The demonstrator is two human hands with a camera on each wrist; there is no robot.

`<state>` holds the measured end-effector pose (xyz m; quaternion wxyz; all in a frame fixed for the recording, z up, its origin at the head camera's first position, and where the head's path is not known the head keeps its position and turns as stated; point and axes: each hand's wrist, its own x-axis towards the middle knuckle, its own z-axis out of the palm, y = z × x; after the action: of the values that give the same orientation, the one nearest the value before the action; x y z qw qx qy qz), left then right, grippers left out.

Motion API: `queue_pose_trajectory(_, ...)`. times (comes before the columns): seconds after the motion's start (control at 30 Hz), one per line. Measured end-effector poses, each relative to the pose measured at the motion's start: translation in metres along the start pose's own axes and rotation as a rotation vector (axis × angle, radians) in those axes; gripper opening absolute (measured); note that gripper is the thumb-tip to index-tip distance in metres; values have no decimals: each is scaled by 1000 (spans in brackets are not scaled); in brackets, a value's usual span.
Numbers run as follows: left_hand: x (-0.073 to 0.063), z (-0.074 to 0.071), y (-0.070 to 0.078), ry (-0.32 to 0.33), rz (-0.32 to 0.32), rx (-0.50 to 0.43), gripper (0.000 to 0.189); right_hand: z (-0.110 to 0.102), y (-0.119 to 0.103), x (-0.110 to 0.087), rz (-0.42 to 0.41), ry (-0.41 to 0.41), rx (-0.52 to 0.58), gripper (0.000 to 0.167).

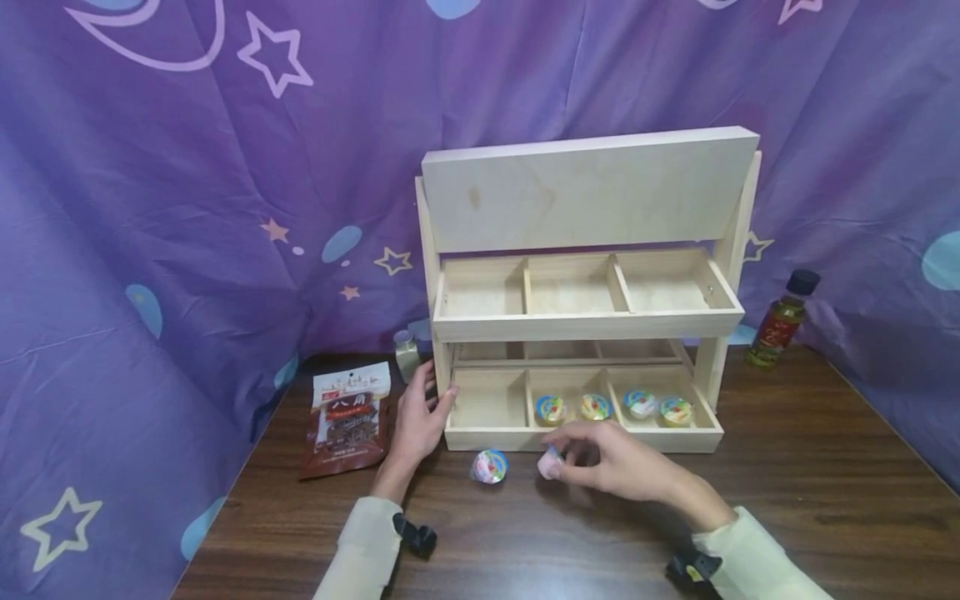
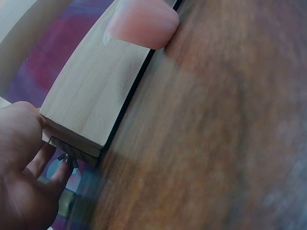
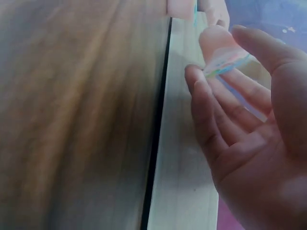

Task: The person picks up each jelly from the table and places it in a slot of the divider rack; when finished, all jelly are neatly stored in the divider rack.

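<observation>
My right hand [image 1: 618, 458] pinches a small pink jelly cup [image 1: 550, 463] between thumb and fingers, just in front of the wooden rack's [image 1: 588, 325] bottom tray. In the right wrist view the held cup [image 3: 223, 55] is tilted, its printed lid facing the fingers. A second pink jelly cup [image 1: 490, 467] lies on the table to the left, its colourful lid showing. My left hand [image 1: 422, 417] grips the rack's lower left side, thumb at the tray's wall and fingers on the outside, near a wing nut [image 2: 68, 160].
Two jelly cups [image 1: 551, 409] sit in the bottom tray's middle compartment, two more [image 1: 677, 412] in its right one. Left of the rack are a brown spice bag [image 1: 348, 421] and a small jar [image 1: 407, 354]. An oil bottle [image 1: 783, 321] stands at the table's back right.
</observation>
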<state>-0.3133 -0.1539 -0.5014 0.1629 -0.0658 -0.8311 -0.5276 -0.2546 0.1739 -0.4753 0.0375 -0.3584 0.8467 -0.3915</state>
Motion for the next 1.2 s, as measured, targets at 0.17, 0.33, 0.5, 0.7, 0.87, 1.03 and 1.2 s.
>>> queue_pose_trajectory(0.17, -1, 0, 1, 1, 1, -6, 61, 0, -3, 11, -33, 83, 3, 43)
queue_pose_trajectory(0.33, -2, -1, 2, 8, 11, -13, 61, 3, -5, 27, -13, 150, 67, 43)
queue_pose_trajectory(0.5, -1, 0, 0, 9, 13, -18, 62, 8, -6, 40, 19, 180, 93, 47)
queue_pose_trajectory(0.7, -1, 0, 0, 8, 24, -17, 61, 14, -9, 53, 27, 191, 115, 52)
queue_pose_trajectory(0.87, -1, -1, 2, 5, 9, -18, 61, 20, -9, 64, 4, 249, 60, 48)
queue_pose_trajectory(1.03, 0, -1, 1, -2, -7, -11, 62, 27, -8, 73, -18, 326, 12, 47)
queue_pose_trajectory(1.2, -1, 0, 0, -2, 4, -9, 62, 32, -8, 80, 22, 340, -7, 48)
